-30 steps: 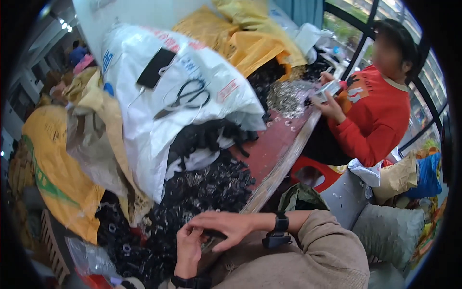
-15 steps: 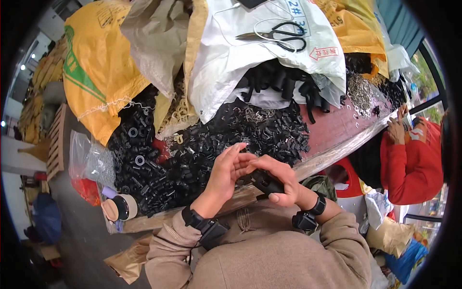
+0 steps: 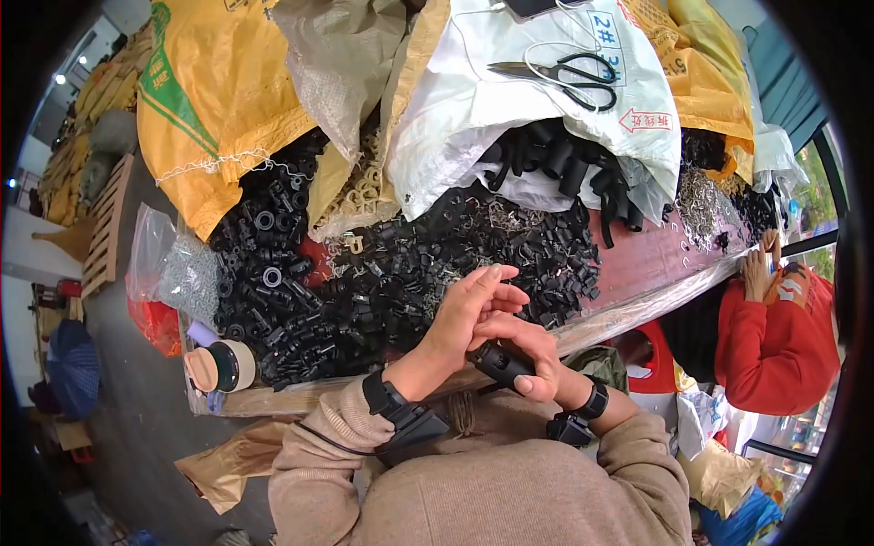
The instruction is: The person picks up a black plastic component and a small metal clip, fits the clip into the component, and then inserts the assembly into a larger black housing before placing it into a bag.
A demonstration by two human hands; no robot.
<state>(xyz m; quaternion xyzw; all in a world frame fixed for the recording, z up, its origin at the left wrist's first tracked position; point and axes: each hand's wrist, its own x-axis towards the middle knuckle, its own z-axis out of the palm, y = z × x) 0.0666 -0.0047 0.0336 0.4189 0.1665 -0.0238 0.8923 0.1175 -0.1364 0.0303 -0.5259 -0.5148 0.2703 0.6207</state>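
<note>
In my right hand (image 3: pixel 535 350) is a black cylindrical plastic part (image 3: pixel 501 363), gripped between thumb and fingers just above the table's near edge. My left hand (image 3: pixel 462 318) lies against the far end of that part and the right fingers, its own fingers stretched out; its palm side is partly hidden. Beyond both hands spreads a heap of small black clips (image 3: pixel 519 250) mixed with metal bits. Larger black tubular fittings (image 3: pixel 273 314) with ring-shaped ends are piled to the left.
A white sack (image 3: pixel 437 136) spills black tubes (image 3: pixel 555 164); scissors (image 3: pixel 564 75) lie on it. Yellow sacks (image 3: pixel 237 82) stand at the back left. A lidded jar (image 3: pixel 235 364) sits at the near left corner. At the right, a person in red (image 3: pixel 774 346) works beside metal hooks (image 3: pixel 699 209).
My left hand has come in against the right hand and the part, its fingers now overlapping them. The whole view has shifted slightly, so the table's far side appears further right.
</note>
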